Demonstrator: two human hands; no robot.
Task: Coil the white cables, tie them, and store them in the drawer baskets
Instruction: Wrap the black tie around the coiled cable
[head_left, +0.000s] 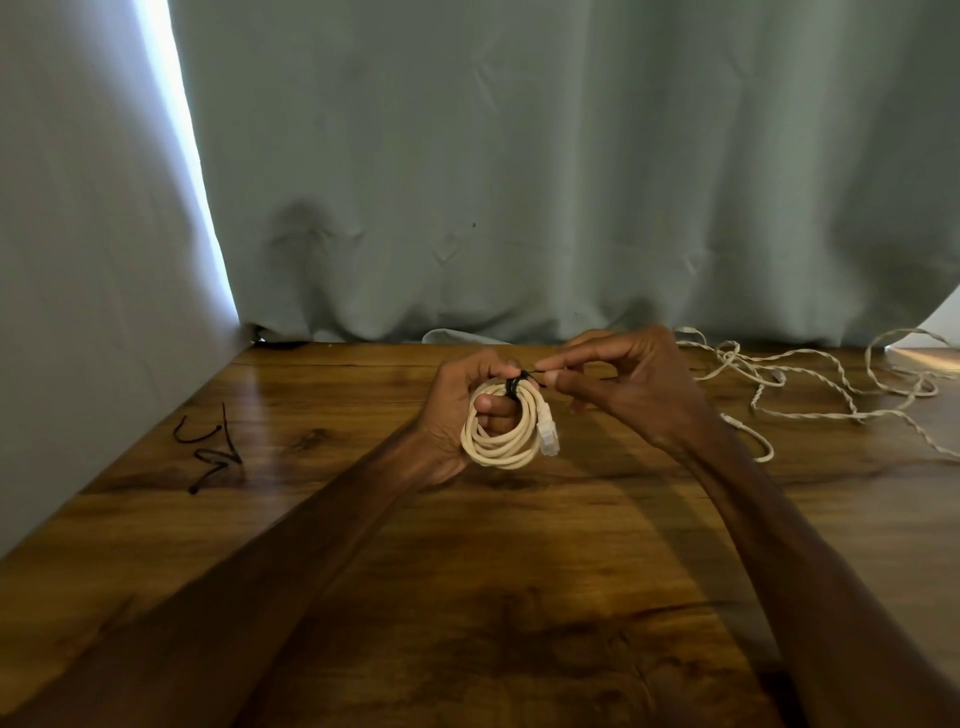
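Coiled cable (500, 453) — black tie (513, 386) around it

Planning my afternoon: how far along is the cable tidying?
Done: the white network cable is coiled, gripped by the left hand. In hand: the right hand pinches the black tie wound round that coil. Left: the loose white cables at the right lie uncoiled, spare black ties wait, and no drawer basket shows.
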